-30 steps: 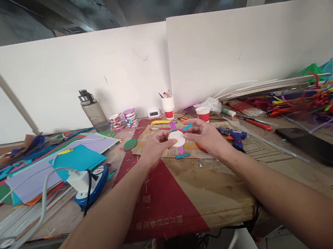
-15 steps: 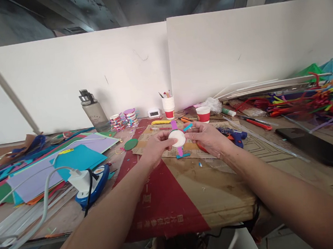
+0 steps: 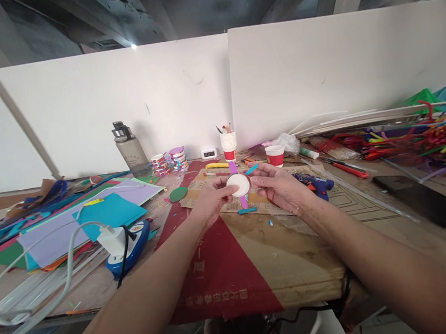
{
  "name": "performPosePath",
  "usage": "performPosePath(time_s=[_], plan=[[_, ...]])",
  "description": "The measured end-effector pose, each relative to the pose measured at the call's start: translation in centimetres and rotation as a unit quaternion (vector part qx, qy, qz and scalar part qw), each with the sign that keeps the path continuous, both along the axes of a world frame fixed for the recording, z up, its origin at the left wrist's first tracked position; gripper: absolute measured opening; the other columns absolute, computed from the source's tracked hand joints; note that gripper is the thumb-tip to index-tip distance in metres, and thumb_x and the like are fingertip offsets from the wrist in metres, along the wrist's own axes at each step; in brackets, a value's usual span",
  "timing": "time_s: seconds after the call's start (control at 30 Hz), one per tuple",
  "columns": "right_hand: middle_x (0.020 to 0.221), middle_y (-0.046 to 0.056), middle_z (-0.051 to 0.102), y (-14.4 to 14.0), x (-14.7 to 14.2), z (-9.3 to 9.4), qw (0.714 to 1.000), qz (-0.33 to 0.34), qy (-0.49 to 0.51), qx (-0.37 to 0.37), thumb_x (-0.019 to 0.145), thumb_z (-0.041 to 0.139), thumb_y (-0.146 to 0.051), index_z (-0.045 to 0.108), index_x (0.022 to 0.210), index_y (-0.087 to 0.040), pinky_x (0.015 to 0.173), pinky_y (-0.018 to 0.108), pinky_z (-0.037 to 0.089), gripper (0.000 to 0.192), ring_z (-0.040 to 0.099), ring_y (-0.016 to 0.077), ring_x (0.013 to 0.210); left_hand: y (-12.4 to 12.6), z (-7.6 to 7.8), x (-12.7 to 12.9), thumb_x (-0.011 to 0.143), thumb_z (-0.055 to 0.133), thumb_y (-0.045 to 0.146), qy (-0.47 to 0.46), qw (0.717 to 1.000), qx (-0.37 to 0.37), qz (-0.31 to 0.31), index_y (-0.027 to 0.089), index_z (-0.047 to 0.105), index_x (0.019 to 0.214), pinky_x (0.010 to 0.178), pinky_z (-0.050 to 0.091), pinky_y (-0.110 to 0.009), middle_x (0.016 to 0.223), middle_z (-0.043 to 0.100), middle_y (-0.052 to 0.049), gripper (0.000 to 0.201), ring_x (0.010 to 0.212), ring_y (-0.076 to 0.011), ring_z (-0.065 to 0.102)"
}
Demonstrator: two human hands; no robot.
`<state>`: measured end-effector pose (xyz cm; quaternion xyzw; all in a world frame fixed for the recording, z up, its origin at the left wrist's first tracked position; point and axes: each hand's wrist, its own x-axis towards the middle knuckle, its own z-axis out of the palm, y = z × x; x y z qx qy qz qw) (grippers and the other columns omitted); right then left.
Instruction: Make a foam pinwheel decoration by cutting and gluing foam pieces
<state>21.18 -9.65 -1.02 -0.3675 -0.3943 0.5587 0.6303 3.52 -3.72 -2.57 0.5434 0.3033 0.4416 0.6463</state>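
- Holding a white disc [image 3: 239, 184] up over the middle of the desk [image 3: 295, 244], I have both hands on it at once.
- My left hand [image 3: 210, 199] pinches the disc's left rim, thumb on the face I can see and the other fingers curled behind.
- My right hand [image 3: 279, 187] pinches the right rim the same way, thumb in front, fingers at the back.
- Coloured strips stick out from behind the disc: a purple one [image 3: 232, 168] at the top, a blue one [image 3: 252, 170] at the upper right, a pink one [image 3: 243, 202] at the bottom.
- The disc hangs just above a sheet of newspaper [image 3: 230, 204], well short of the desk's near edge.
- A loose blue strip [image 3: 247, 210] lies on the newspaper right below the disc.
- A green oval [image 3: 178, 194] lies left of my left hand, apart from it.
- A blue glue gun [image 3: 313, 184] lies just right of my right hand.
- Along the far edge stand a bottle [image 3: 129, 151], a cup stack [image 3: 228, 144] holding tools, and a red cup [image 3: 275, 156].
- Coloured sheets [image 3: 104, 214] cover the left end; a plug [image 3: 115, 240] with a white cable sits on a blue gadget near them.
- Pipe cleaners [image 3: 423, 138] crowd the far right corner.
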Motion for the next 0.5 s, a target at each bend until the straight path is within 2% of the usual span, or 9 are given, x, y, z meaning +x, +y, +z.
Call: performPosePath(time_s=[0.17, 0.33, 0.5], plan=[[0.076, -0.004, 0.063, 0.1, 0.2, 0.0, 0.999, -0.041, 0.028, 0.007, 0.053, 0.091, -0.025, 0.064, 0.097, -0.021, 0.048, 0.019, 0.04, 0.052, 0.055, 0.0087, 0.065, -0.3, 0.3, 0.0, 0.052, 0.086, 0.023, -0.018, 0.999, -0.014, 0.032, 0.015, 0.067, 0.072, 0.055, 0.033, -0.024, 0.078, 0.063, -0.001, 0.03, 0.066, -0.0092, 0.051], [0.063, -0.006, 0.051, 0.9, 0.9, -0.5, 0.993, -0.115, 0.018, 0.023, 0.055, 0.091, -0.034, 0.062, 0.078, -0.021, 0.043, 0.021, 0.036, 0.04, 0.043, 0.0076, 0.054, 0.0, 0.4, -0.1, 0.049, 0.083, 0.02, -0.035, 0.997, -0.058, 0.036, 0.016, 0.061, 0.075, 0.056, 0.036, -0.024, 0.081, 0.064, -0.001, 0.035, 0.07, -0.0118, 0.056], [0.062, -0.008, 0.041, 1.7, 3.3, 0.0, 0.97, -0.201, 0.054, 0.126, 0.069, 0.081, -0.053, 0.048, 0.072, -0.023, 0.043, 0.022, 0.038, 0.045, 0.038, 0.0066, 0.049, 0.1, 0.3, -0.3, 0.05, 0.077, 0.017, -0.051, 0.995, -0.066, 0.055, 0.018, 0.056, 0.079, 0.06, 0.042, -0.025, 0.081, 0.063, 0.001, 0.036, 0.073, -0.0127, 0.059]])
